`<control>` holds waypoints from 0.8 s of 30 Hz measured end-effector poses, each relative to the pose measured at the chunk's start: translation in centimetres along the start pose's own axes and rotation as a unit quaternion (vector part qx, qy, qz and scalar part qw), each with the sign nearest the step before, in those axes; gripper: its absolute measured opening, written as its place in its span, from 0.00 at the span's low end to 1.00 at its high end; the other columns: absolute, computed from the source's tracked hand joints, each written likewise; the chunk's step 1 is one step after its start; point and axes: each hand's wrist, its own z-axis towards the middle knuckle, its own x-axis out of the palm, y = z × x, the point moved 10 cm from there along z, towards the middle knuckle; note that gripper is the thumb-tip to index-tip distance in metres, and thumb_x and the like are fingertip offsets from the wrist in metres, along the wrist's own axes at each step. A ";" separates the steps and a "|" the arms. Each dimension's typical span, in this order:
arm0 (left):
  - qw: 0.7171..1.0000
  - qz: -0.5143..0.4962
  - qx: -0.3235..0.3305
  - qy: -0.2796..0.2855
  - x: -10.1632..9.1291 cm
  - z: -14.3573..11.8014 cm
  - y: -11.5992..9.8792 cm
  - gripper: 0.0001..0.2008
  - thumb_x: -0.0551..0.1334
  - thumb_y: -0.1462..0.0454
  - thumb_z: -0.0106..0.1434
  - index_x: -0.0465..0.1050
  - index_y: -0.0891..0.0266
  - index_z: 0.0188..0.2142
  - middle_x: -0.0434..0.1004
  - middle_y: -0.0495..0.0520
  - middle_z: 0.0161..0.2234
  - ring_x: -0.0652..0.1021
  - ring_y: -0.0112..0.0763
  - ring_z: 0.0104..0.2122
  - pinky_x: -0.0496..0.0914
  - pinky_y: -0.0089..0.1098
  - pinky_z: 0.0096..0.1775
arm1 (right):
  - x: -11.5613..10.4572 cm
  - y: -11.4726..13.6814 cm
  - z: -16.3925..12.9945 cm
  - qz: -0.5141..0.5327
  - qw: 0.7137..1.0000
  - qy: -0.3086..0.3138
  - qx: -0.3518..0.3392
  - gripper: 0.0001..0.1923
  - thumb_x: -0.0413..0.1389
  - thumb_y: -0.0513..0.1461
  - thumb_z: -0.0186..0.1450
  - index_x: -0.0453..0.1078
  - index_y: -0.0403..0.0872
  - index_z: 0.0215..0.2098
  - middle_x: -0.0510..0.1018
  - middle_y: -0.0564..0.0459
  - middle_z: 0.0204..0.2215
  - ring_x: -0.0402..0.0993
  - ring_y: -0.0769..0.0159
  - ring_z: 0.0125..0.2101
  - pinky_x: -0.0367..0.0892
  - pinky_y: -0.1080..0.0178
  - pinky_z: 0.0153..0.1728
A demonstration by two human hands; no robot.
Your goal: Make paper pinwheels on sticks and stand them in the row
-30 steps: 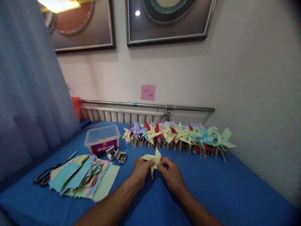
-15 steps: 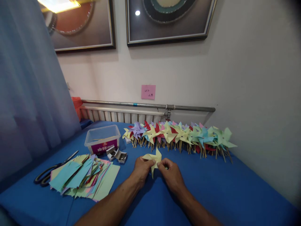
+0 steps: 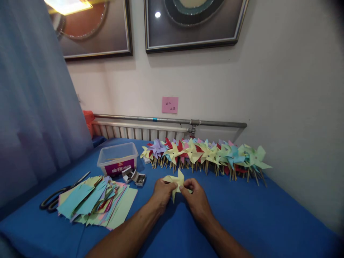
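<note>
A pale yellow paper pinwheel [image 3: 180, 177] is held between my two hands, above the front middle of the blue-covered table. My left hand [image 3: 161, 192] pinches it from the left, the thumb near its centre. From the right, my right hand [image 3: 197, 199] grips it with thumb and index finger, close to the middle. The fingers hide part of the centre and whatever lies behind it. Beyond my hands, many finished-looking pinwheels [image 3: 193, 152] on thin sticks lie in a long row.
At left lie a fanned pile of coloured paper sheets [image 3: 122, 206] and black-handled scissors [image 3: 55, 196]. Behind them stand a clear plastic tub [image 3: 118, 152] and two small open boxes [image 3: 140, 180] of metal pins. A radiator [image 3: 139, 133] and pipe [image 3: 169, 120] run along the wall.
My right fingers have shifted slightly on the pinwheel, and more of its right blade shows now. The left hand keeps nearly the same hold.
</note>
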 end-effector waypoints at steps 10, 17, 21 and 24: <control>0.999 0.007 -0.023 0.040 1.1 -0.7 -0.1 0.14 0.71 0.64 0.41 0.81 0.70 0.29 0.81 0.57 0.24 0.75 0.31 0.23 0.68 0.30 0.29 | 1.3 -3.8 1.2 0.151 0.980 0.099 0.084 0.23 0.70 0.53 0.49 0.76 0.45 0.31 0.81 0.52 0.26 0.75 0.62 0.27 0.67 0.62 0.30; 0.997 0.023 -0.029 0.070 1.4 -0.6 0.5 0.14 0.72 0.63 0.40 0.81 0.69 0.28 0.81 0.57 0.25 0.76 0.33 0.25 0.69 0.31 0.32 | 0.8 -3.1 1.1 0.101 0.984 0.121 0.086 0.21 0.69 0.51 0.49 0.79 0.44 0.33 0.79 0.54 0.23 0.70 0.66 0.23 0.62 0.65 0.26; 0.997 0.030 -0.034 0.062 1.2 -0.6 0.5 0.13 0.71 0.64 0.41 0.81 0.70 0.28 0.81 0.58 0.25 0.76 0.32 0.24 0.68 0.30 0.30 | 1.0 -3.1 0.9 0.112 0.985 0.102 0.079 0.22 0.69 0.51 0.50 0.79 0.43 0.34 0.80 0.53 0.24 0.70 0.65 0.24 0.63 0.64 0.27; 0.997 0.026 -0.028 0.065 1.3 -0.6 0.2 0.13 0.71 0.64 0.41 0.82 0.70 0.28 0.81 0.58 0.25 0.75 0.31 0.23 0.68 0.30 0.30 | 1.3 -3.8 1.0 0.127 0.985 0.092 0.073 0.24 0.70 0.52 0.48 0.80 0.43 0.35 0.81 0.52 0.24 0.73 0.61 0.26 0.65 0.63 0.28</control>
